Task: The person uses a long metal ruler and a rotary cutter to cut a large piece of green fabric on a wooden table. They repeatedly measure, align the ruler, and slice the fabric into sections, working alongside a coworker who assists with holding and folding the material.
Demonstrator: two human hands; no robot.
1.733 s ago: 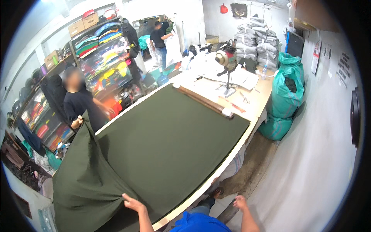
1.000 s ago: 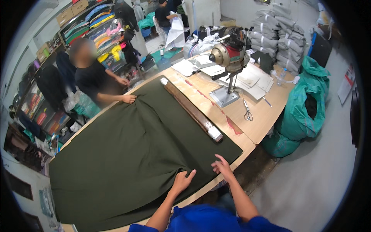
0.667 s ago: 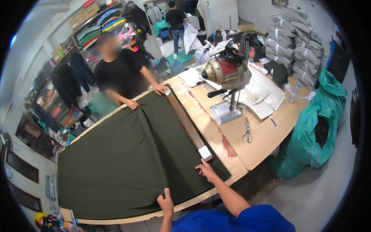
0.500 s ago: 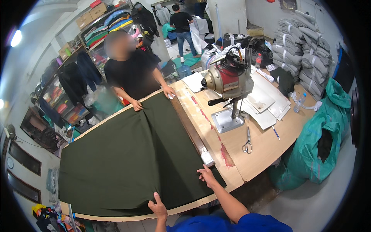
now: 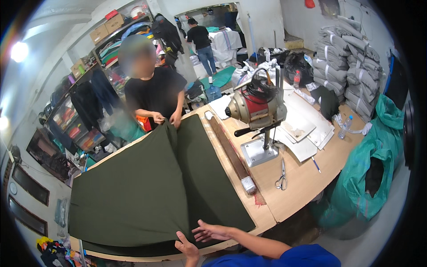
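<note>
Dark green fabric (image 5: pixel 129 191) lies over the near and left part of the table, its top layer lifted into a ridge above a flat layer (image 5: pixel 218 187) on the right. At the near edge, my left hand (image 5: pixel 187 247) pinches the top layer's border, thumb up; some of its fingers are hidden. My right hand (image 5: pixel 212 232) is open beside it, fingers spread over the lower layer. Across the table, a co-worker's hands (image 5: pixel 167 119) hold the far end of the same top layer. A long brown wooden bar (image 5: pixel 229 153) lies right of the fabric.
A cutting machine (image 5: pixel 260 111) stands on the table, with scissors (image 5: pixel 281 178), a pen (image 5: pixel 316 164), paper patterns (image 5: pixel 307 120) and a water bottle (image 5: pixel 345 127) nearby. A green sack (image 5: pixel 356 191) is at the right. Grey bundles (image 5: pixel 331 58) are stacked behind.
The bar has shifted right, off the fabric. My right hand has moved left from the bar's end toward my left hand. The co-worker has gathered and raised the top layer's far end.
</note>
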